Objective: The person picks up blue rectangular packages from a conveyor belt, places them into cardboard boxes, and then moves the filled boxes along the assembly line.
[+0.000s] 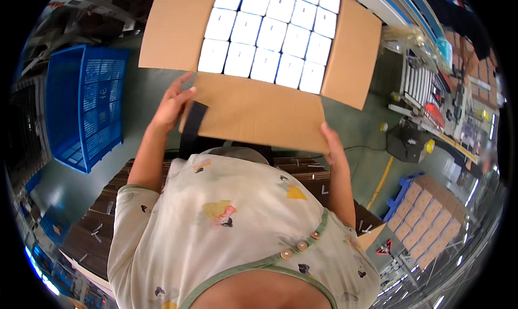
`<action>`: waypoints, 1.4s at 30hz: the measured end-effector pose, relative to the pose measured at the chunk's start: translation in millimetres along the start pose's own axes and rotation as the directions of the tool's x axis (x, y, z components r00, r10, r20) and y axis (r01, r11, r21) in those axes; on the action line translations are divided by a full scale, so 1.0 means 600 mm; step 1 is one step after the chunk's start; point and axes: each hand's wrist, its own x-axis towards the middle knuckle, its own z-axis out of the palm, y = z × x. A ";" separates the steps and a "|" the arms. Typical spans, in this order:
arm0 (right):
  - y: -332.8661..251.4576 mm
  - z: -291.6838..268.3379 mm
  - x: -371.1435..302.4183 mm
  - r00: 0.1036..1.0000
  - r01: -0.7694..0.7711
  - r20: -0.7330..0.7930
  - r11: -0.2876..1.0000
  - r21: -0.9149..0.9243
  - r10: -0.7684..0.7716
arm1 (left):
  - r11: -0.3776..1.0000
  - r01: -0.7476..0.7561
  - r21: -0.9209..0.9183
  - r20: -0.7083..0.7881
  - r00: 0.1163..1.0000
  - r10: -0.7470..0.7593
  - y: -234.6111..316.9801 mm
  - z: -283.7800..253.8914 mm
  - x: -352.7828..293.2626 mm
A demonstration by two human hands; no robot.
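A large cardboard box [210,82] stands in front of me with its flaps folded outward. Rows of small white boxes [271,34] fill it, packed side by side. The near flap [261,115] slopes toward my body. My left hand [174,103] is at that flap's left edge, close to the box corner, thumb on the edge and index finger stretched toward the corner. My right hand [333,143] grips the flap's right edge, thumb on top, its other fingers mostly hidden. A black strip [194,120] crosses the flap's left near corner.
On the left stands a blue plastic crate [83,109]. Dark stacked cardboard [102,217] lies behind me. To the right are a roller conveyor [418,85], a black box-like object [404,143], and stacked cartons [426,217] on a blue pallet.
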 end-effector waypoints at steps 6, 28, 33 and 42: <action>-0.076 0.062 -0.002 0.814 0.565 0.093 0.819 0.097 -0.573 | 0.775 -0.270 0.572 0.452 0.892 -0.023 0.193 0.002 -0.126; -0.217 -0.083 0.245 0.453 0.050 -0.368 0.436 -0.899 -0.812 | -0.459 -0.449 0.767 0.601 0.752 0.270 0.131 0.226 0.290; -0.303 -0.085 0.116 0.806 -0.217 -0.466 0.552 -0.805 -0.364 | -0.468 -0.413 0.781 0.554 0.804 0.216 0.138 0.204 0.296; -0.154 0.217 0.265 0.595 0.119 0.016 0.069 -0.990 -0.804 | 0.129 0.096 0.987 -0.161 0.583 0.796 0.211 -0.045 0.340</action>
